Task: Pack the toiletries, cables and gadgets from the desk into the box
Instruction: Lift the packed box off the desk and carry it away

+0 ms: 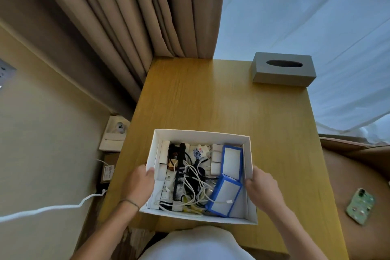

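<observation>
A white cardboard box (pixel 200 133) sits at the near edge of the wooden desk (pixel 221 99). Inside lie a black comb (pixel 180 177), tangled white cables (pixel 196 188), two blue-framed rectangular gadgets (pixel 232 162), white chargers (pixel 215 162) and small white toiletry packets (pixel 164 154). My left hand (pixel 138 183) grips the box's left wall, thumb hooked over the rim. My right hand (pixel 262 189) grips the right wall the same way.
A grey tissue box (pixel 282 69) stands at the desk's far right corner. Beige curtains hang behind the desk on the left. A phone in a green case (pixel 360 207) lies on a brown surface to the right. A white cord (pixel 63 207) trails at lower left.
</observation>
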The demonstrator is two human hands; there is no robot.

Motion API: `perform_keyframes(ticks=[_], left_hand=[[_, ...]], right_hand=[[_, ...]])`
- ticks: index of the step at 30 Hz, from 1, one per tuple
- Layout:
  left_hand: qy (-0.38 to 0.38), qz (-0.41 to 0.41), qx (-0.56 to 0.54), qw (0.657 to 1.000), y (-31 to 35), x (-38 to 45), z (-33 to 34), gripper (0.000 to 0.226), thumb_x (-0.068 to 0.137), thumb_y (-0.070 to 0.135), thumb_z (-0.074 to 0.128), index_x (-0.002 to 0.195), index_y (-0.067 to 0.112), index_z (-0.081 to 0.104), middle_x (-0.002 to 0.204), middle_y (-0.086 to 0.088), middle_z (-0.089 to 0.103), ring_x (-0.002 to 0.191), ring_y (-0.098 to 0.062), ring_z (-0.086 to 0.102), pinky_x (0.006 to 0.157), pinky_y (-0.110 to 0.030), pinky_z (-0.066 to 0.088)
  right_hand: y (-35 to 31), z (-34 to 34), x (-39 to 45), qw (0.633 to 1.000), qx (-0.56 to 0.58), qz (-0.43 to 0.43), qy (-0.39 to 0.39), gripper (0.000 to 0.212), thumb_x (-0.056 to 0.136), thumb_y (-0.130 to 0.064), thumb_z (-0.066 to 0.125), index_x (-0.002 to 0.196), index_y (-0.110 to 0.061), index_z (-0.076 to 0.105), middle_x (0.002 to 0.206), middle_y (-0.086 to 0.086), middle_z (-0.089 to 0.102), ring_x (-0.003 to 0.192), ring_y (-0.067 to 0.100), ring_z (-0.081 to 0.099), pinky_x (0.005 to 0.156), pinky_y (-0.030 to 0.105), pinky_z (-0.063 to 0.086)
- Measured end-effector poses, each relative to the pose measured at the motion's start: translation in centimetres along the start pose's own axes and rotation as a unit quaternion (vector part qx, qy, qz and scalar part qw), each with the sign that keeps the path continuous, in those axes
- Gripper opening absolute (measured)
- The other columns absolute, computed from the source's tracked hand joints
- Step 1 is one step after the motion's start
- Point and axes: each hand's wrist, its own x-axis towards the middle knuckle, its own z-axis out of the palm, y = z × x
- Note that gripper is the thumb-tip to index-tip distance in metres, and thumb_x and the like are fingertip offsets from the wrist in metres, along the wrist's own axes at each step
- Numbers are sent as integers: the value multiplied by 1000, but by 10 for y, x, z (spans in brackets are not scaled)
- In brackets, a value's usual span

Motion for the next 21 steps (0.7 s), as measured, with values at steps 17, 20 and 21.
perform_keyframes(ticks=[17, 20, 21], left_hand=[[-38, 206, 11, 978, 80, 24, -3, 35, 100, 25, 47, 68, 10, 52, 53, -1, 45, 48, -20, 38, 51, -29, 28], [-50, 274, 42, 959, 83, 19, -3, 30, 101, 21, 44, 73, 12, 52, 50, 1, 41, 44, -17, 34, 47, -28, 27], [-58, 300, 46, 951, 82, 18, -4, 28, 102, 21, 44, 77, 13, 54, 48, 3, 39, 42, -15, 33, 45, -27, 27]], right_hand=[[8, 0, -68, 947, 121, 175, 242, 10, 100, -15, 52, 94, -21, 57, 86, -2, 66, 75, 16, 63, 70, 43, 60], [-1, 13, -94, 923, 75, 208, 316, 16, 99, -16, 52, 85, -20, 57, 73, -2, 64, 64, 17, 61, 61, 43, 58], [-4, 18, -103, 914, 69, 218, 334, 17, 99, -16, 53, 82, -19, 56, 70, -2, 63, 61, 17, 60, 59, 43, 57]])
